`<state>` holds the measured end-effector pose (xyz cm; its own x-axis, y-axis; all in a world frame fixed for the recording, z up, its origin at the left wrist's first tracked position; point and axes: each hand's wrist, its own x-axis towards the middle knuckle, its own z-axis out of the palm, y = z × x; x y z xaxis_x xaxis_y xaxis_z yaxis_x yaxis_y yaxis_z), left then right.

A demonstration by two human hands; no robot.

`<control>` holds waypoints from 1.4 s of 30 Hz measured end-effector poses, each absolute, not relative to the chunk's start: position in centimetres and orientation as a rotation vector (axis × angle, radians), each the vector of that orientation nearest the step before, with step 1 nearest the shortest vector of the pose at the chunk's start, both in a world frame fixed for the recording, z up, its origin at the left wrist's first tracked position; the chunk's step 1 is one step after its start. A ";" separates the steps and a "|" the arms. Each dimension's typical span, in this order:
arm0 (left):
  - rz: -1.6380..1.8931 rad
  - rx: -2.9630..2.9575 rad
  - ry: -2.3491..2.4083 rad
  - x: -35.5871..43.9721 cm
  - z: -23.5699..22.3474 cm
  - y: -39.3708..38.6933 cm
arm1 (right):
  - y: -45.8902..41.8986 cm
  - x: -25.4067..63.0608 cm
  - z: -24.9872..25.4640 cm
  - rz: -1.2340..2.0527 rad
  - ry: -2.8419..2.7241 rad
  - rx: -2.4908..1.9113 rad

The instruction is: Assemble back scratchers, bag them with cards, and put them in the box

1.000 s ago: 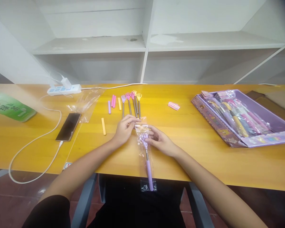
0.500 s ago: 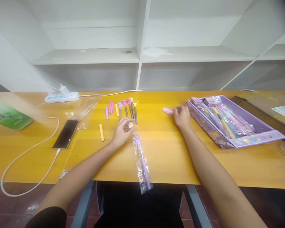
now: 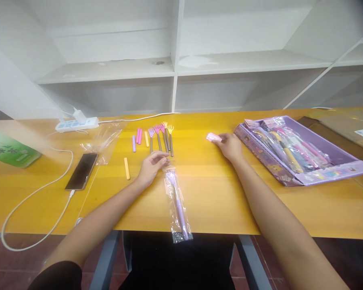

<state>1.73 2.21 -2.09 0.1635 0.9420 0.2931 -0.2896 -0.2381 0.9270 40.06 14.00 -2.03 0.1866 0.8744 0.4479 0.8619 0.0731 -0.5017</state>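
Five claw rods crowd the left hand; right hand grips card.

Yellow wood-look desk here, with a black-screened phone on it. There's also an open purple cardboard box.

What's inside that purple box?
Inside the purple box are wrapped sticks, with yellow, pink and purple parts showing. They overlap, so I can't see what's underneath.

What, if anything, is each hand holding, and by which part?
Right hand: small pink printed card, by its right end. Left hand: at the top of a clear plastic bag; grip unclear.
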 end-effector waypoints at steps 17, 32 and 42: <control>1.333 1.180 0.752 1.4 -0.7 1.7 | 10.6 37.4 0.4 0.444 -1.374 -1.188; 0.873 0.922 0.354 0.9 -0.7 1.5 | 3.6 25.8 0.0 0.831 -1.652 -0.859; 0.885 0.756 0.276 1.0 -0.1 1.3 | 3.5 25.7 -0.1 0.628 -1.800 -0.940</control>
